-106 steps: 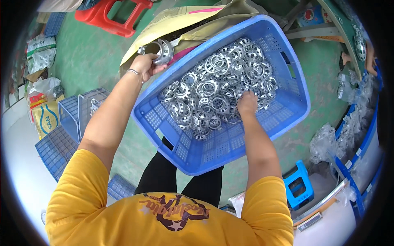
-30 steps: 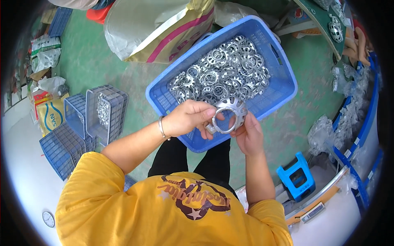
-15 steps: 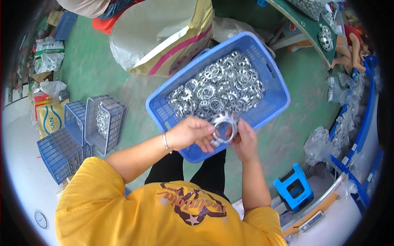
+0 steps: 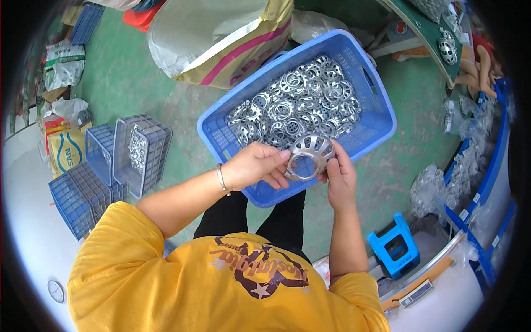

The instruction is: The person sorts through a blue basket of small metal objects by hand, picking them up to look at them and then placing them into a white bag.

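Note:
Between my two hands is a silvery ring-shaped part with slots around its rim and a large round opening. My left hand pinches its left edge between thumb and fingers. On the opposite edge, my right hand grips it with the thumb in front; some fingertips are hidden behind the ring. Both hands are above the near side of a blue plastic basket. Many similar silvery ring parts lie heaped inside that basket.
A large open yellow-and-white sack stands beyond the basket. Grey-blue crates are stacked at the left, one with silvery pieces. At the right are a blue stool, a green-topped table and plastic bags along a blue frame.
The ring part has been turned, so its slotted face now shows more broadly. My right hand has shifted slightly right, and both hands still hold the part.

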